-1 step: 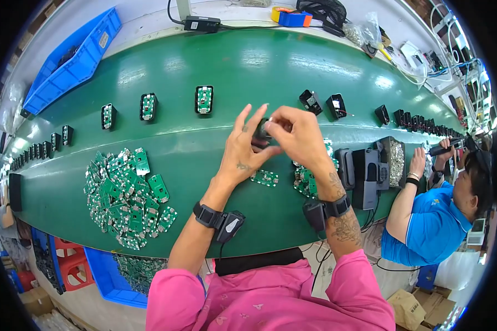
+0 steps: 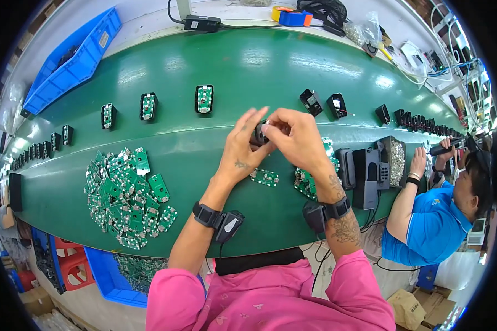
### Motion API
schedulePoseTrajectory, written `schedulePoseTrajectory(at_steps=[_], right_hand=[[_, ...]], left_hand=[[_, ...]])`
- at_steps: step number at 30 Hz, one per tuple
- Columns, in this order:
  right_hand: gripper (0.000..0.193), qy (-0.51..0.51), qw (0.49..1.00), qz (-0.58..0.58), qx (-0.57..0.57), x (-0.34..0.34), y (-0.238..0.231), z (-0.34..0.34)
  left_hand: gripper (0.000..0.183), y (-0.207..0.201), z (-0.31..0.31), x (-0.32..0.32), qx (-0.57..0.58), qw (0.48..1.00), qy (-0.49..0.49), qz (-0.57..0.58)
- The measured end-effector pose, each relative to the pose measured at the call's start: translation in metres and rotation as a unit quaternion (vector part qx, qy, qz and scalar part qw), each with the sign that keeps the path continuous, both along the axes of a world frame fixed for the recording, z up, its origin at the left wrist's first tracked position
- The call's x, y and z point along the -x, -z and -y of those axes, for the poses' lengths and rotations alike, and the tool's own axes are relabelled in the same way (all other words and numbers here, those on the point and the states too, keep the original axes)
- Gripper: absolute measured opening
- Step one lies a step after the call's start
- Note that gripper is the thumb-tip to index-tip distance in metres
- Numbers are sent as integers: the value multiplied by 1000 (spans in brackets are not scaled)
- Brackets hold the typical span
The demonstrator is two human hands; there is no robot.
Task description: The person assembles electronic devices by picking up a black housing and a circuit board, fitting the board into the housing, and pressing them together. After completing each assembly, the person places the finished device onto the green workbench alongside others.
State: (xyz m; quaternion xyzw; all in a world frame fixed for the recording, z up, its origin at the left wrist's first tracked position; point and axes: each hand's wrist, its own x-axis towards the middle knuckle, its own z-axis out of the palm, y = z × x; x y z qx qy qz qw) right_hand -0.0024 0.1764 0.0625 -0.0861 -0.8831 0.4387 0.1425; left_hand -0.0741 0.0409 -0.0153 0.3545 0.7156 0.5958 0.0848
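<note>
Gripping a small black casing [image 2: 260, 133] together above the green desk [image 2: 204, 63], the left hand [image 2: 242, 148] and right hand [image 2: 299, 138] largely hide it, so its contents cannot be confirmed. Judged light, stiff and smooth, it is best held by its outer walls; no lettering shows legibly there.

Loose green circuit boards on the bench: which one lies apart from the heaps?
The single circuit board nearest the left hand, between the left heap and right heap; the others are piled.

Bright; glare on green tabletop [image 2: 259, 83]; edges bent; corners black
</note>
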Motion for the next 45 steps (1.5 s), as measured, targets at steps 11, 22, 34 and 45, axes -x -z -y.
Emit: schedulePoseTrajectory(at_steps=[11, 22, 34, 45], right_hand=[[31, 23, 956, 81, -280, -75, 36, 52], [26, -17, 979, 155, 129, -84, 29, 37], [22, 73, 751, -61, 653, -38, 39, -3], [15, 56, 808, -27, 586, -31, 42, 8]], left_hand=[[55, -3, 1, 10, -200, 948, 19, 246], [46, 7, 1, 6, -123, 986, -12, 113], [47, 6, -3, 3, -172, 971, 80, 144], [54, 0, 0, 4, -114, 976, 44, 178]])
